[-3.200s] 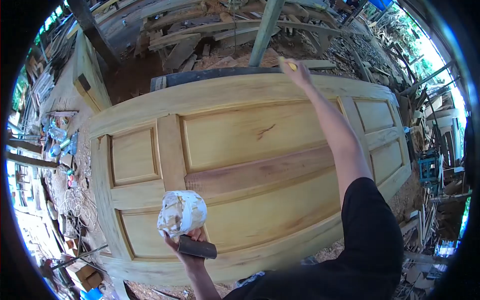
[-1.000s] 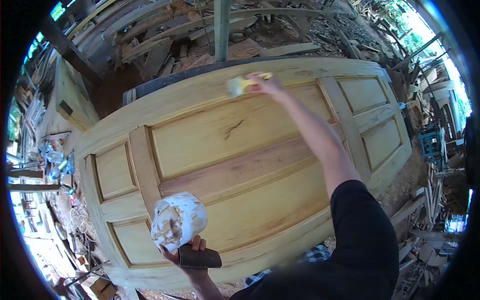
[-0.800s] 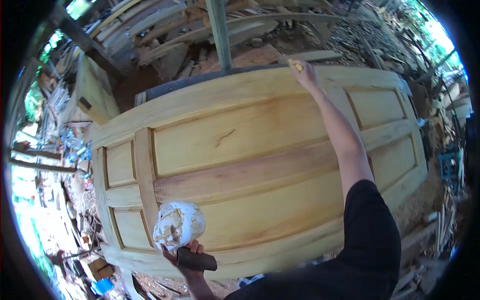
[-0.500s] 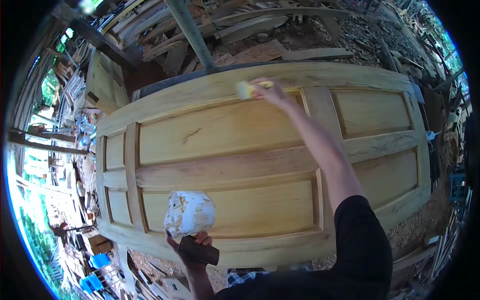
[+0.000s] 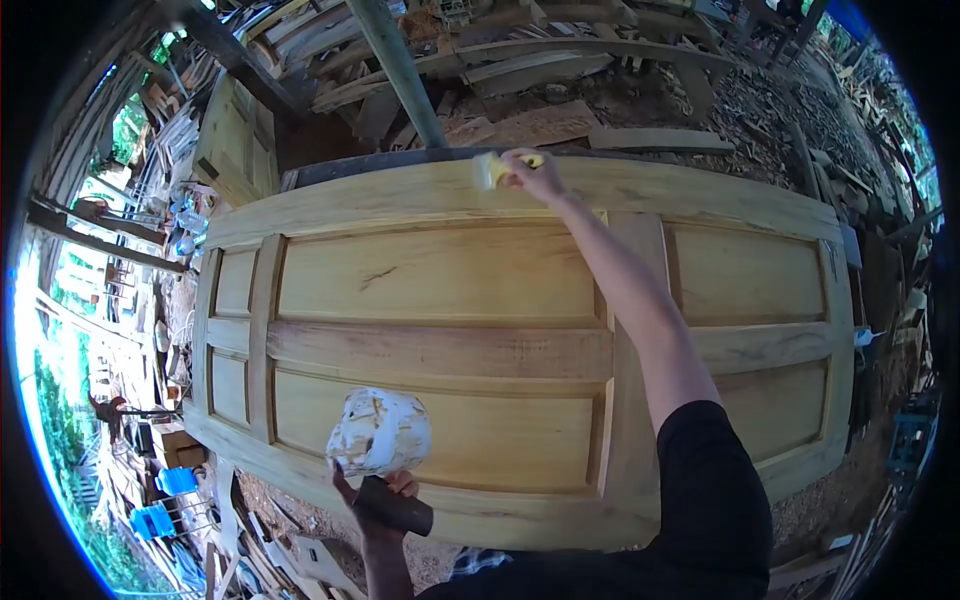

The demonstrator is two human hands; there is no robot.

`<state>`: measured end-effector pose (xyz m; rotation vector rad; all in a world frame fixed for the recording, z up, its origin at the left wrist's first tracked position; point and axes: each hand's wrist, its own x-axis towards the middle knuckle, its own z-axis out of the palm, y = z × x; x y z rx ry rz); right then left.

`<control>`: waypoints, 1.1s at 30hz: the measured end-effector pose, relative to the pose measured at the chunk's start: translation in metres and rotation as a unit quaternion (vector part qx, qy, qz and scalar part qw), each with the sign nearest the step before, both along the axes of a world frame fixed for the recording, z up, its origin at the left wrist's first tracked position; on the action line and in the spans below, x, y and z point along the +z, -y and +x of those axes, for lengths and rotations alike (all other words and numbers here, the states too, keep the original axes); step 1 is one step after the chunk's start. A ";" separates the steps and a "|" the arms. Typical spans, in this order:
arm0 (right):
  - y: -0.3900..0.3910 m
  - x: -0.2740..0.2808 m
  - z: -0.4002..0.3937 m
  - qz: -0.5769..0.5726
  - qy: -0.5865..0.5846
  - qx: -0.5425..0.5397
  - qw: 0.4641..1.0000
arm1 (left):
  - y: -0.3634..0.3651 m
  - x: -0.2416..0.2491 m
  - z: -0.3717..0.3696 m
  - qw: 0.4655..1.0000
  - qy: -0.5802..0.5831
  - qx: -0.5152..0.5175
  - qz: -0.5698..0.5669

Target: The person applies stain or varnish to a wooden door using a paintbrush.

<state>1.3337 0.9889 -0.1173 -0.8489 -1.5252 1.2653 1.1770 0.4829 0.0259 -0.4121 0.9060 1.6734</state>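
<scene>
- Your right hand (image 5: 532,172) reaches far across the wooden door (image 5: 440,275), fingers clenched around a small yellow-handled brush (image 5: 492,168).
- The brush's pale bristle end rests on the door's far long rail, close to its outer edge and just left of your hand.
- Your left hand (image 5: 372,497) stays low at the near edge of the door, fingers wrapped around a white, paint-smeared container (image 5: 379,433) and a dark block (image 5: 393,507) tucked beneath it.
- The container sits over the near lower panel, tilted a little toward you.
- The door lies flat, panels up, its length running left to right in front of you.
- Beyond its far edge stand a green post (image 5: 400,70) and a pile of loose planks (image 5: 520,60).
- To the left, a second door (image 5: 232,140) leans upright.
</scene>
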 end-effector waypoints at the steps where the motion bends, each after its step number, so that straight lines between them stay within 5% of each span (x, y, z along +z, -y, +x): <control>1: 0.001 -0.002 -0.004 -0.078 0.012 0.010 0.997 | -0.002 -0.005 0.001 1.000 0.011 -0.009 0.015; 3: -0.001 0.001 0.009 -0.173 0.008 -0.006 0.985 | 0.001 -0.012 0.001 0.999 0.025 -0.004 0.020; 6: -0.036 0.004 0.046 -0.064 0.170 -0.098 0.979 | 0.017 -0.022 -0.008 0.999 0.010 0.022 -0.038; 8: -0.036 0.028 0.047 0.228 0.435 -0.231 0.840 | 0.030 -0.026 -0.019 0.999 0.002 0.018 -0.039; 10: -0.009 0.048 -0.006 0.179 0.334 -0.208 0.902 | 0.020 -0.032 -0.023 1.000 -0.006 0.001 -0.024; 11: -0.037 0.007 -0.049 0.112 0.329 -0.242 0.906 | 0.014 -0.028 -0.021 0.999 -0.025 0.016 -0.020; 12: -0.014 0.017 -0.076 0.120 0.214 -0.149 0.958 | 0.010 -0.024 -0.019 0.998 -0.046 0.032 -0.021; 13: 0.002 0.019 -0.104 -0.021 0.086 -0.057 0.994 | 0.005 -0.021 -0.016 0.998 -0.025 0.047 -0.030; 14: -0.002 -0.011 -0.138 0.014 0.017 -0.057 0.998 | 0.005 -0.023 -0.016 0.999 -0.024 0.037 -0.031; 16: 0.019 -0.005 -0.143 -0.113 0.003 0.072 0.991 | 0.005 -0.030 -0.021 0.998 -0.061 0.006 -0.018; 19: 0.006 -0.020 -0.073 -0.251 -0.032 0.015 0.967 | 0.002 -0.033 -0.022 0.998 -0.058 -0.002 -0.031; 23: -0.036 -0.012 0.112 -0.216 0.086 -0.126 0.964 | 0.005 -0.043 -0.034 0.999 -0.029 -0.021 -0.038; 25: -0.034 0.013 0.158 -0.159 0.167 -0.161 0.960 | 0.002 -0.048 -0.037 0.999 -0.020 -0.027 -0.028; 26: -0.029 0.022 0.171 0.052 0.355 -0.258 0.897 | -0.002 -0.050 -0.036 0.999 -0.021 -0.034 -0.019; 27: -0.024 0.033 0.184 0.259 0.511 -0.331 0.749 | -0.006 -0.051 -0.032 0.999 -0.014 -0.029 -0.010; 29: -0.013 0.043 0.164 0.023 0.269 -0.209 0.940 | -0.019 -0.044 -0.022 0.999 -0.018 -0.042 0.006; 30: -0.007 0.035 0.149 0.002 0.270 -0.191 0.944 | -0.025 -0.042 -0.019 0.998 -0.029 -0.054 0.013; 32: 0.032 0.042 0.119 -0.136 0.056 -0.058 0.987 | -0.031 -0.043 -0.019 0.994 -0.029 -0.099 0.046; 33: 0.045 0.043 0.119 -0.162 0.088 -0.034 0.982 | -0.031 -0.043 -0.016 0.993 -0.008 -0.100 0.063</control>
